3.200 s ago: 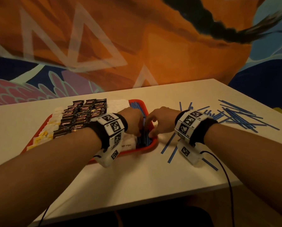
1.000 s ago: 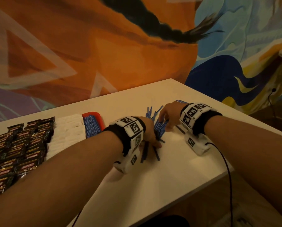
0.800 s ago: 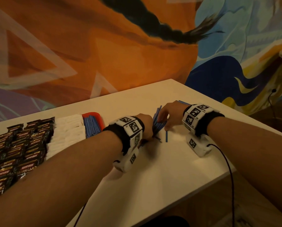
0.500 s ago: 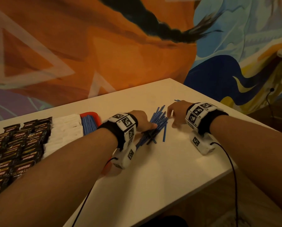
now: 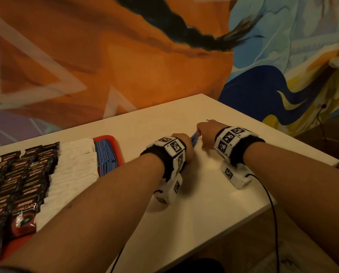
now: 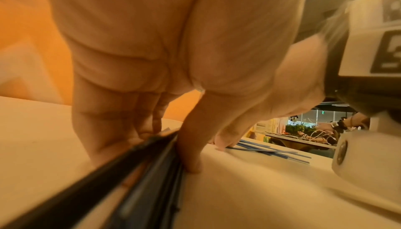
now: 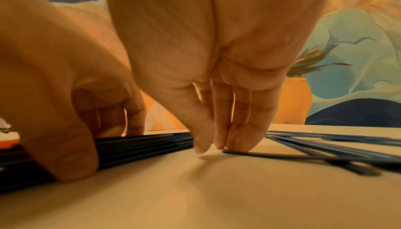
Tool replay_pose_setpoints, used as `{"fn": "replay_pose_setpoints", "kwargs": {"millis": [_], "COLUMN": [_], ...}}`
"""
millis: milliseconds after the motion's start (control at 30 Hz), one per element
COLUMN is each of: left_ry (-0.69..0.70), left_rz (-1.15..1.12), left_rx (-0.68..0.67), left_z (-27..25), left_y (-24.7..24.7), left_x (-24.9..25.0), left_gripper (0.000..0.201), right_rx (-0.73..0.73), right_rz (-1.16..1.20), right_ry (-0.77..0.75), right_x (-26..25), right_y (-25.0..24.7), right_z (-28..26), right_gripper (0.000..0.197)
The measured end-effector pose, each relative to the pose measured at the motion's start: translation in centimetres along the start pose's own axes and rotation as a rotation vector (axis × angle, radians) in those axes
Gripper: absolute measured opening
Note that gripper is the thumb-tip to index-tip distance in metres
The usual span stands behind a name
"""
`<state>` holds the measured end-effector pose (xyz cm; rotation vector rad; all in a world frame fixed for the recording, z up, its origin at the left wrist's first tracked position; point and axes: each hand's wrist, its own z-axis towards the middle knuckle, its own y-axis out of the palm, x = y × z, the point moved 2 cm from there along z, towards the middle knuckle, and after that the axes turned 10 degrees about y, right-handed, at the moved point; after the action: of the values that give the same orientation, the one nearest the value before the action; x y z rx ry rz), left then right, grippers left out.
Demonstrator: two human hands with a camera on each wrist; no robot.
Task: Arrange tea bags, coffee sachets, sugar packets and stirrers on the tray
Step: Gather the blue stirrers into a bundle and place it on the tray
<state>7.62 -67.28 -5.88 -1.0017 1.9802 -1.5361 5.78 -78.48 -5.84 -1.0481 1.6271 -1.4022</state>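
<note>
Starting at the fingers: the left hand (image 5: 186, 146) had its thumb and fingers clamped around a bundle of blue stirrers (image 7: 143, 142), pinning it edge-down on the white table (image 5: 194, 209). The right hand (image 5: 207, 133) was not really grasping anything; its fingers (image 7: 238, 129) were straight and pressed together, tips on the tabletop, butting against the end of the bundle, with 1 loose stirrer (image 7: 271, 154) just under the fingertips.

What changed: half a second before, that same bunch was lying fanned out and crooked between the 2 hands, and now it was squeezed into 1 tight stack. So the gather was basically done, and the right hand looked like it was squaring up the ends. Going by the earlier frames, this was another round of the same routine after dropping a batch into the tray.

Moving outward, a few more stray stirrers (image 6: 271, 150) lay crossed on the table beyond the right hand, so I'd guess at least 1 more sweep was left. The red tray (image 5: 116, 143) sat well off to the left, with a neat block of stirrers (image 5: 106, 154) already in its right end, white sugar packets (image 5: 74, 168) next to those, then rows of dark coffee sachets (image 5: 16, 180). Tea bags weren't visible in these shots. Next job, I reckon: carry the bundle over without letting it splay.
</note>
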Motion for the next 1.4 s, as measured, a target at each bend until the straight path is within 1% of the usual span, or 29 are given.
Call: {"fn": "replay_pose_setpoints", "kwargs": {"millis": [67,133,233,333,433,500,567,633,733,833,867,933,1000,1100,1233,1400], "left_ry": [0.006,0.045,0.058,0.036,0.013,0.004,-0.006,-0.016,-0.048,-0.129,-0.164,-0.228,-0.257,-0.256,-0.227,-0.222], "left_rz": [0.023,0.036,-0.03,-0.108,-0.155,-0.163,-0.172,-0.224,-0.365,-0.608,-0.719,-0.921,-1.035,-1.127,-1.181,-1.207], "left_rx": [-0.058,-0.084,-0.094,-0.09,-0.09,-0.087,-0.075,-0.054,-0.004,0.078,0.119,0.217,0.278,0.299,0.316,0.322], "left_z": [0.0,0.0,-0.5,-0.7,-1.1,-1.6,-2.1,-2.6,-3.2,-3.7,-3.7,-3.7,-3.9,-4.2,-4.7,-4.9], "left_y": [0.1,0.2,0.0,0.1,-0.1,-0.3,-0.5,-0.7,-0.7,-0.2,0.0,0.2,0.1,0.2,0.2,0.4], "left_x": [0.0,0.1,0.3,0.0,0.0,0.2,0.2,0.0,-0.7,-1.9,-2.3,-3.1,-3.8,-4.6,-5.2,-5.8], "left_gripper": [0.012,0.019,0.011,0.014,0.013,0.019,0.014,0.013,0.02,0.031,0.031,0.02,0.018,0.018,0.018,0.021], "right_rx": [0.014,0.022,0.018,0.017,0.015,0.019,0.017,0.008,0.008,0.01,0.009,0.004,-0.003,-0.02,-0.03,0.053], "right_rz": [-0.003,-0.008,-0.006,-0.009,-0.007,0.002,0.014,0.015,0.021,0.025,0.027,0.03,0.036,0.056,0.089,0.081], "right_ry": [-0.004,-0.015,-0.026,-0.028,-0.038,-0.044,-0.041,-0.032,-0.026,-0.021,-0.019,-0.015,-0.007,0.014,0.018,-0.021], "right_x": [0.1,0.0,0.0,0.1,0.0,0.0,0.1,0.3,0.4,0.4,0.4,0.3,0.3,0.3,0.3,-0.7], "right_y": [0.2,0.3,0.3,0.2,0.3,0.3,0.2,0.2,0.1,0.1,0.1,0.0,-0.1,-0.2,-0.2,-0.9], "right_z": [0.0,0.0,-0.2,-0.5,-0.7,-0.6,-0.6,-0.6,-0.6,-0.6,-0.7,-0.7,-0.8,-0.9,-0.9,-0.6], "right_gripper": [0.04,0.04,0.041,0.039,0.038,0.036,0.035,0.035,0.034,0.032,0.032,0.033,0.035,0.037,0.036,0.027]}}
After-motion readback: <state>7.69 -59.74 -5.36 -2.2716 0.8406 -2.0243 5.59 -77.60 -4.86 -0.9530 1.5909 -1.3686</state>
